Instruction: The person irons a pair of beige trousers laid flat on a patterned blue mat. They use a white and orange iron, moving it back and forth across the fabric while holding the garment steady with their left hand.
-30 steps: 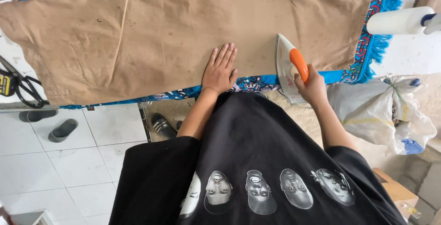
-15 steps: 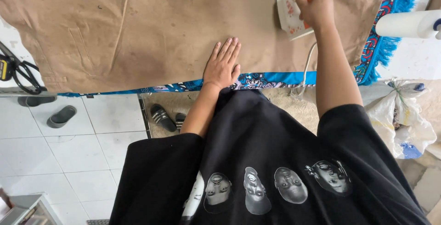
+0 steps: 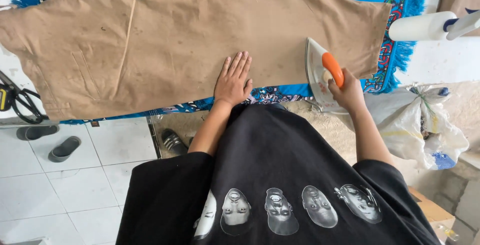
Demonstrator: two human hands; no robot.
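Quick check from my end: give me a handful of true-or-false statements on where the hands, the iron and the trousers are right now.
1. The left hand lies flat, fingers spread, on the tan trousers. True.
2. The right hand grips the iron by its orange handle. True.
3. The iron stands in the middle of the trousers. False: it is at their near edge, close to the hem end, partly over the blue patterned cloth.
4. The left hand touches the iron. False: bare fabric lies between them.
5. A white spray bottle is at the right. True.
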